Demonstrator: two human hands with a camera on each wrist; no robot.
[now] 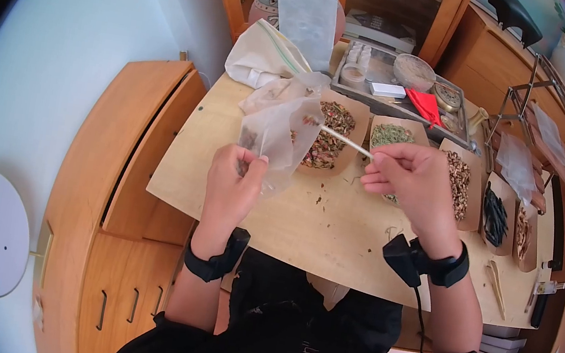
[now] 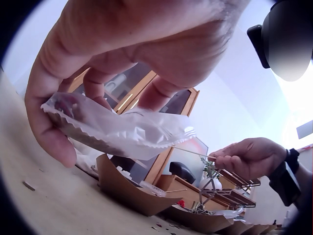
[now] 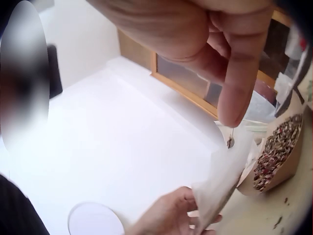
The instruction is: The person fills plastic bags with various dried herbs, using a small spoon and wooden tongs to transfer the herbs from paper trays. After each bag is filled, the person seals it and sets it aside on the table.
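My left hand (image 1: 235, 178) pinches the lower end of a translucent bag (image 1: 280, 133) between thumb and fingers. In the left wrist view the bag (image 2: 142, 132) has a crimped edge and dark bits show through it near the fingers. My right hand (image 1: 411, 184) pinches the handle of a thin pale spoon (image 1: 348, 142) between thumb and fingertips. The spoon's far end, with reddish dried bits on it, overlaps the bag's upper part. Close behind the bag stands a paper tray (image 1: 361, 112) of mixed dried petals and herbs (image 1: 332, 129).
Several more paper trays run rightward, holding green herbs (image 1: 393, 134), brown chopped pieces (image 1: 455, 183) and dark strips (image 1: 495, 217). Behind them is a grey tray (image 1: 379, 103) with a red pouch (image 1: 424, 106). Wooden tweezers (image 1: 496, 290) lie at right; a white pouch (image 1: 263, 55) lies at the back.
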